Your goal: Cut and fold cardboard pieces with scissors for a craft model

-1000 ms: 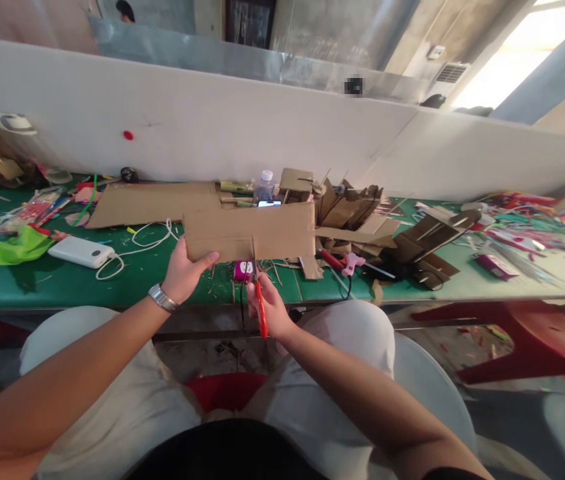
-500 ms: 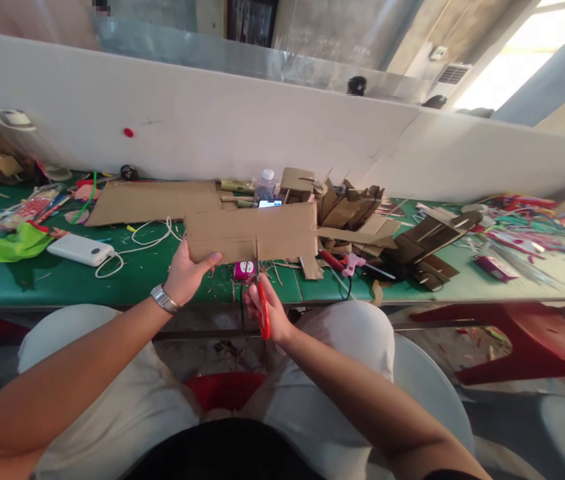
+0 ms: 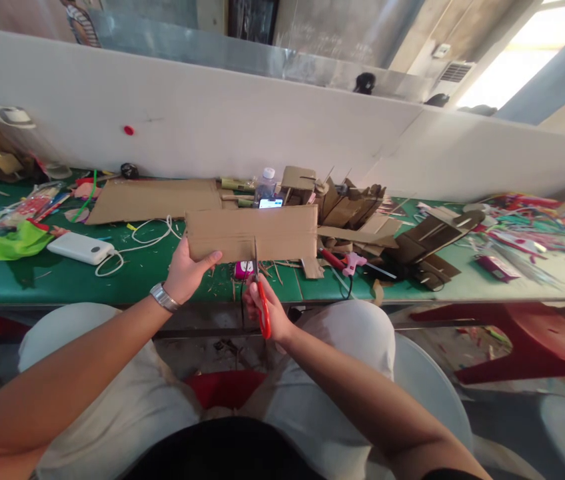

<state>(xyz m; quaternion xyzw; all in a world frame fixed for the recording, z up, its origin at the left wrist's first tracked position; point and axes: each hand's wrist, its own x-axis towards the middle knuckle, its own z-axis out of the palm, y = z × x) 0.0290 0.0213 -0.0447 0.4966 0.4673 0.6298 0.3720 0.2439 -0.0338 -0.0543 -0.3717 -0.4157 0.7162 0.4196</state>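
Note:
My left hand (image 3: 190,270) grips the lower left corner of a long cardboard piece (image 3: 282,230), its thumb lying across the front face. The piece is held up above the table's front part. My right hand (image 3: 270,308) is closed round the orange-red handles of a pair of scissors (image 3: 264,310). The blades point up and meet the cardboard's lower edge near its middle, where a short upright cut line shows. Behind the cardboard, a lit phone (image 3: 270,203) and a clear bottle (image 3: 266,183) are partly hidden.
On the green table (image 3: 127,280) lie a white power bank (image 3: 80,248) with a cable, a larger cardboard sheet (image 3: 155,200) and a pink glue gun (image 3: 352,263). Cardboard constructions (image 3: 432,243) stand to the right. A white partition (image 3: 212,127) runs behind; a red stool (image 3: 537,340) stands lower right.
The cardboard and both hands stay nearly in place, with only a very slight shift in view. Behind the partition, a person in a striped top shows more at upper left.

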